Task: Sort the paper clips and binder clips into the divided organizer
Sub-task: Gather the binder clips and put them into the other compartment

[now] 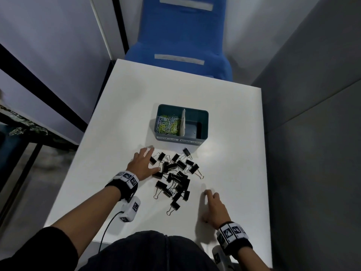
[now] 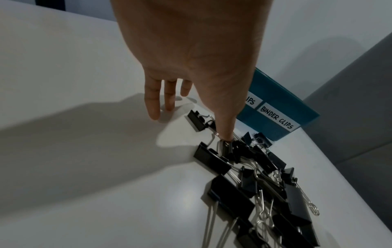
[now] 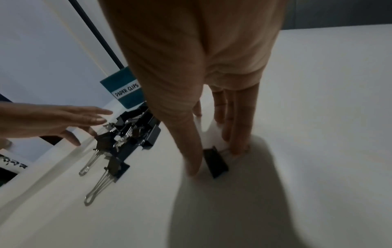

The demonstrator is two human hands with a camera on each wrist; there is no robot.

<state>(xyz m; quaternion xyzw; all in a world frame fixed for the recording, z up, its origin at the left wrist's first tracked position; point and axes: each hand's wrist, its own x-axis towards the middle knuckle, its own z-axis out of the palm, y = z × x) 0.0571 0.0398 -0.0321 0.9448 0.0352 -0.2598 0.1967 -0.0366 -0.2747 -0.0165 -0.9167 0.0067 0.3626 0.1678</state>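
Note:
A teal divided organizer (image 1: 195,138) stands mid-table, labelled PAPER CLIPS and BINDER CLIPS (image 2: 275,117). Coloured paper clips (image 1: 168,124) fill its left half; the right half (image 1: 192,127) looks bare. Several black binder clips (image 1: 175,178) lie heaped in front of it. My left hand (image 1: 143,163) is spread at the heap's left edge, its thumb (image 2: 224,127) pressing a wire handle. My right hand (image 1: 212,204) rests on the table right of the heap with straight fingers (image 3: 239,137). A lone binder clip (image 3: 216,162) lies between them and the thumb.
The white table (image 1: 234,124) stretches wide on the right and behind the organizer. A blue chair (image 1: 181,36) stands past the far edge. A cable (image 1: 109,227) hangs from my left wrist camera over the near edge. Grey walls close in on both sides.

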